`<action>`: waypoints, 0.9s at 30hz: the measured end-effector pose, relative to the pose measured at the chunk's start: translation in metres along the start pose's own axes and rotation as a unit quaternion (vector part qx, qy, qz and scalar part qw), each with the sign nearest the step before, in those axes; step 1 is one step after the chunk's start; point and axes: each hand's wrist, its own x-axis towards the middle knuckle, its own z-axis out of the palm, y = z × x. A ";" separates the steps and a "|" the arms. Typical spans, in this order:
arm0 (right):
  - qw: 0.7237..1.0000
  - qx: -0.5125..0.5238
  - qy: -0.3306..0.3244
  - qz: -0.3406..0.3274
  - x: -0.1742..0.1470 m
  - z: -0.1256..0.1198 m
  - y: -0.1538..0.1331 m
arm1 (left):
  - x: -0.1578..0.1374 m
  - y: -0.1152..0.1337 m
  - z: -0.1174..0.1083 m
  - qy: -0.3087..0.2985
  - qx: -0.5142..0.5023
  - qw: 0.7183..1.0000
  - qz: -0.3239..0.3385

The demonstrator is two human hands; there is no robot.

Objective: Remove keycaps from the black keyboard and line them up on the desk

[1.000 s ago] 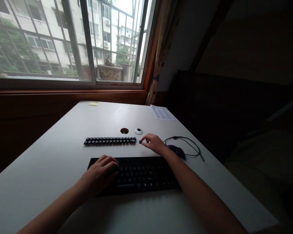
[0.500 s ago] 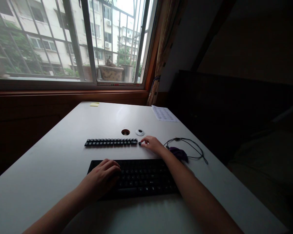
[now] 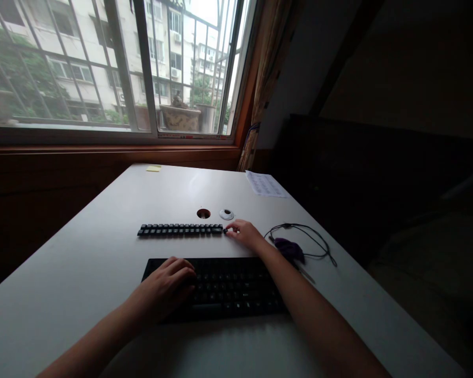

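Observation:
My right hand (image 3: 243,232) pinches a small black keycap (image 3: 225,231) between thumb and fingertips, right at the right end of two rows of loose black keycaps (image 3: 179,230) on the desk. Nearer to me lies a black keyboard (image 3: 230,289), partly covered by both of my arms. Over its left end rests my left hand (image 3: 171,283), palm down with the fingers loosely bent and nothing seen in it. The keys beneath that hand are hidden.
On the white desk (image 3: 71,252), a dark purple cloth (image 3: 289,249) and a looped black cable (image 3: 319,236) lie at the right. Beyond the keycaps are a cable hole (image 3: 203,213) and its round white cover (image 3: 226,214). Printed paper (image 3: 266,184) and yellow notes (image 3: 153,168) lie farther back.
The keycap in my right hand has come slightly closer to the right end of the rows. My left hand stays on the keyboard.

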 end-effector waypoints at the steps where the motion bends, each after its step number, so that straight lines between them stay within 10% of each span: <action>1: 1.000 -0.001 0.002 -0.001 0.000 0.000 -0.001 | 0.000 0.000 0.000 0.000 0.000 1.000 0.002; 17: 0.999 -0.018 0.039 -0.027 -0.003 0.001 -0.005 | 0.000 -0.003 0.003 0.008 -0.002 1.000 0.008; 27: 0.966 -0.145 0.049 -0.206 -0.013 0.000 -0.031 | 0.001 0.001 0.000 0.004 0.002 1.000 0.006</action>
